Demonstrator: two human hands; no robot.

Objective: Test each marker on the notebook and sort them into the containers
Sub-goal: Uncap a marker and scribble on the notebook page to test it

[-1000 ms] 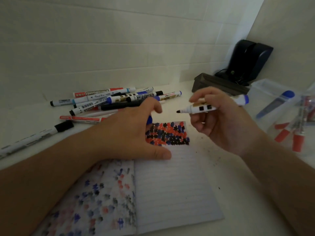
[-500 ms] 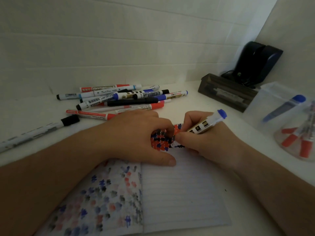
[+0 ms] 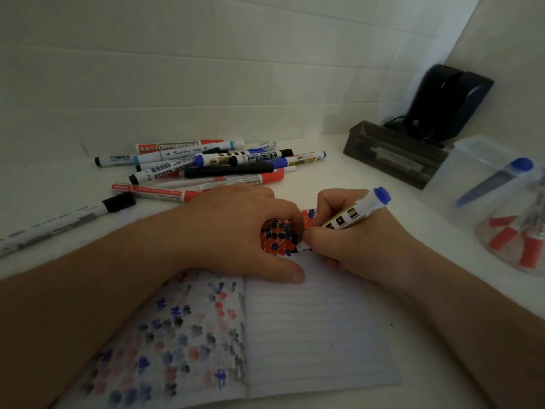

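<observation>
Step in hand: the right hand (image 3: 354, 240) is gripping an uncapped marker (image 3: 351, 215) in a writing hold and pressing its tip onto the notebook (image 3: 309, 335), adding to the patch of red, blue and black test marks (image 3: 278, 236) at the top of the right page.
Left hand: the left hand (image 3: 236, 228) is resting on the notebook near its spine, thumb lying flat on the paper and fingers curled; a blue cap was possibly tucked inside, but I cannot tell from this view.
Next move: judging the ink colour, recapping the marker, then carrying it to a container; this is calling for a clean lift off the page.
Containers: two clear tubs are sitting at the desk's right edge, one (image 3: 483, 178) holding a blue marker, one (image 3: 519, 243) holding red-capped ones.
Untested pile: the remaining markers (image 3: 212, 166) are lying toward the desk's back edge, with one black-capped marker (image 3: 67, 221) lying toward the left edge.
Readable writing: "WHITEBOARD MARKER" is showing on several barrels, and "Touch Pen" seems to be printed on another; smaller print is too blurred.
</observation>
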